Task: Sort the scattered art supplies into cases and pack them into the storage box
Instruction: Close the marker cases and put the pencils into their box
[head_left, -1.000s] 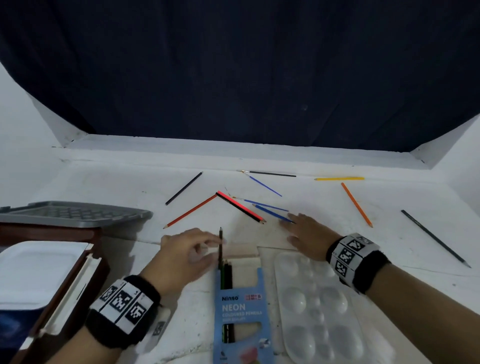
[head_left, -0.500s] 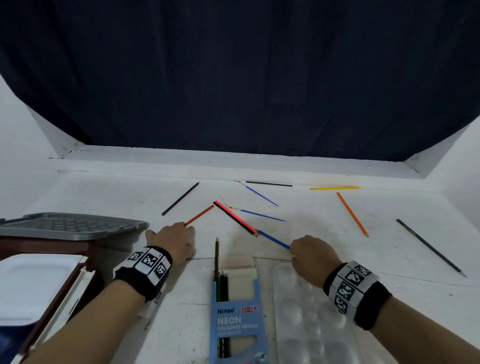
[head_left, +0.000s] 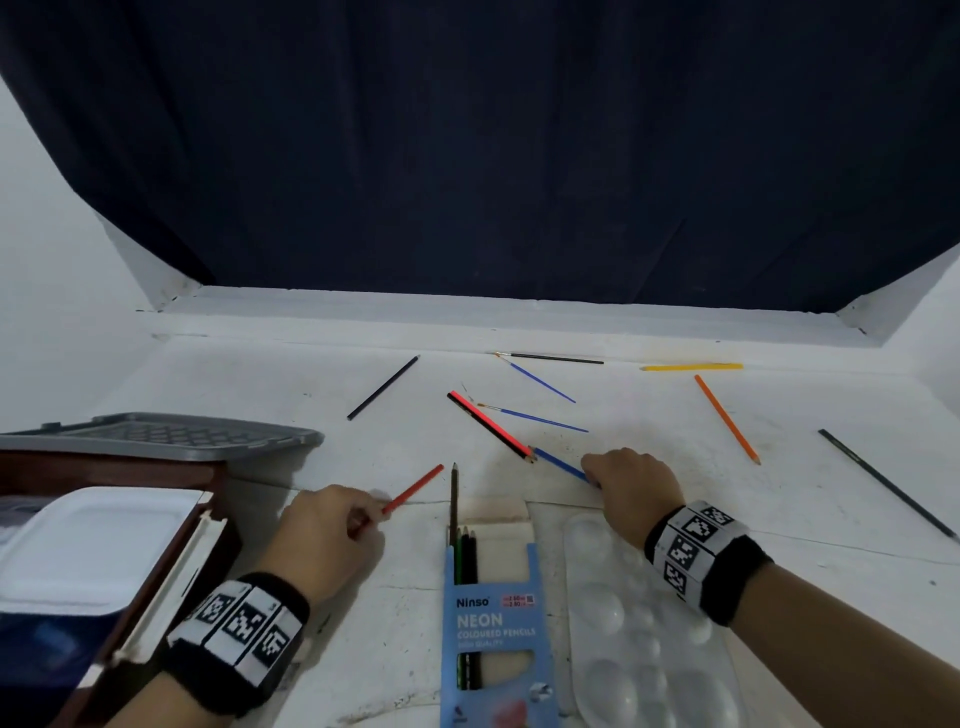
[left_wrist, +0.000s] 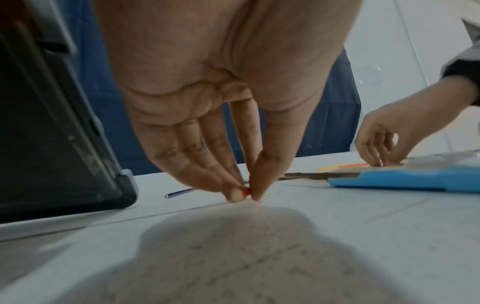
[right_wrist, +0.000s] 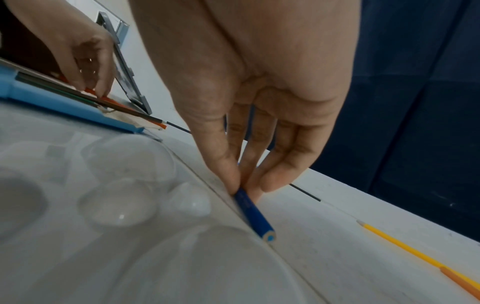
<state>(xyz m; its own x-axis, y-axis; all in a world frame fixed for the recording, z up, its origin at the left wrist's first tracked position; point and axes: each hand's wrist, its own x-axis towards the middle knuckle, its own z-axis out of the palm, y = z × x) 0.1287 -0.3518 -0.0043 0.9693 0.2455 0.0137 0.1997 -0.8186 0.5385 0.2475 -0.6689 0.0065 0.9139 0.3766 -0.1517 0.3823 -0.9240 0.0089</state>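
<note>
You pinch a red pencil (head_left: 413, 488) left of the open blue pencil case (head_left: 491, 623), and a blue pencil (head_left: 558, 464) to its right.

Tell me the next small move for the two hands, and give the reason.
Probably lift both pencils and bring them to the open pencil case. The left hand already pinches the red pencil by its end, the right hand pinches the blue pencil, and the case lies between them with pencils already inside and room beside them.
</note>
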